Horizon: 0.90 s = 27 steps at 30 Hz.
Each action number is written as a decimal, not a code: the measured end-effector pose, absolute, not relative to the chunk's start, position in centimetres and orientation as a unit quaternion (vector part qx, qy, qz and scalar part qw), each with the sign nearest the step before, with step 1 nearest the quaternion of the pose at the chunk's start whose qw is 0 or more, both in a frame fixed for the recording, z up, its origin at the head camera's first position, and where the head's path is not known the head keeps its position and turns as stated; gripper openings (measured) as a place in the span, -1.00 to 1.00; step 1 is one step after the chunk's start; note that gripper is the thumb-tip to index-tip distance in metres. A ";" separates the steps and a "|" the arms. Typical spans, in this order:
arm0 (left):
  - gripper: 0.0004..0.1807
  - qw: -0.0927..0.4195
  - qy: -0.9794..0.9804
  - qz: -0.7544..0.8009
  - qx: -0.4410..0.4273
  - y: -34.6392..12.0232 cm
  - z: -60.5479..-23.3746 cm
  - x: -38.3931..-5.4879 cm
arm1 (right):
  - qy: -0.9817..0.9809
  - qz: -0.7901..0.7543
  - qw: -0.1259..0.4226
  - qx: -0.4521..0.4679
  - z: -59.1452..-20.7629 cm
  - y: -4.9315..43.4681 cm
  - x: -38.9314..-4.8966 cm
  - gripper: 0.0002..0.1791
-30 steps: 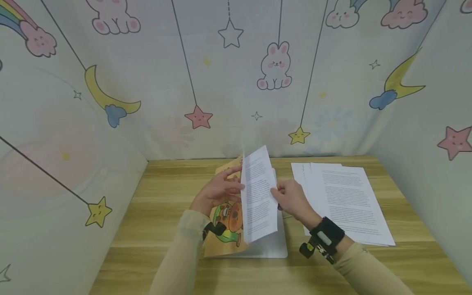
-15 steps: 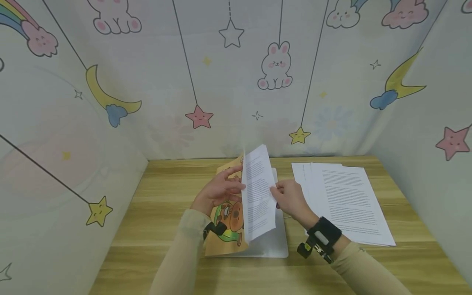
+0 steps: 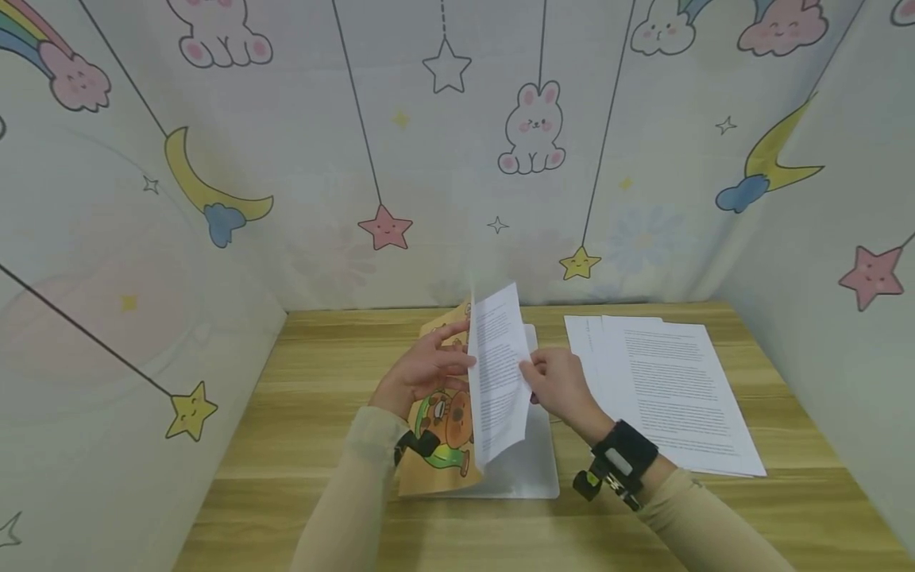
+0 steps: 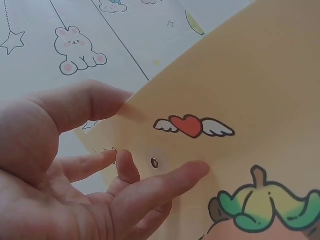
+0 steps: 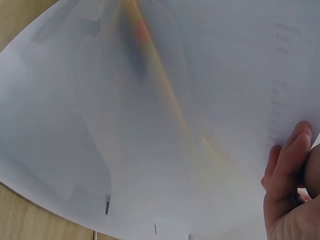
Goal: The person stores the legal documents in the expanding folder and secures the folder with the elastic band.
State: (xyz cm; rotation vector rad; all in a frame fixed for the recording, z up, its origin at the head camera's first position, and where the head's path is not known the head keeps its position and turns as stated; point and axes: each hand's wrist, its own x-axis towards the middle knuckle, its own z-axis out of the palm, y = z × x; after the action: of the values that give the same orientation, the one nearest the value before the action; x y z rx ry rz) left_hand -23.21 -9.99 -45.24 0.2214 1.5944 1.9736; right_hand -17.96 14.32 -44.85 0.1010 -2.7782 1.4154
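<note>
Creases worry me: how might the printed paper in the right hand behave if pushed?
The printed paper probably flexes easily, since its edge curves beside the right hand. It looks thin, so it is likely light and might buckle.

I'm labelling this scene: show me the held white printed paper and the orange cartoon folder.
White printed paper (image 3: 499,375): head view, middle of text side.
Orange cartoon folder (image 4: 250,107): left wrist view, plain part of cover.

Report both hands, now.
Left hand: open, touching the cartoon folder cover.
Right hand: closed, pinching the edge of the printed paper.
</note>
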 end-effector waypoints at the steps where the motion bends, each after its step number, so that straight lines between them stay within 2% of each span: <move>1: -0.11 0.293 0.599 0.740 0.084 -10.0 -45.2 -23.2 | -0.890 0.454 0.009 0.034 -44.9 14.2 -18.0 -0.82; 19: -0.14 0.290 0.611 0.731 0.088 -9.8 -45.4 -23.3 | -0.890 0.455 -0.027 0.022 -45.1 12.9 -18.1 -0.81; 27: -0.13 0.288 0.610 0.733 0.087 -9.8 -45.5 -23.3 | -0.897 0.437 -0.067 0.013 -45.0 12.8 -18.2 -0.77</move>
State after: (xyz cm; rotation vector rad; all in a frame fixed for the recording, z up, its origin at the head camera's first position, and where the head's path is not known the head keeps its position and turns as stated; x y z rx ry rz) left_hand -23.28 -9.81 -45.51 0.2328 1.6282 1.9579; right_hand -18.18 12.79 -45.02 0.0428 -2.9441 1.4363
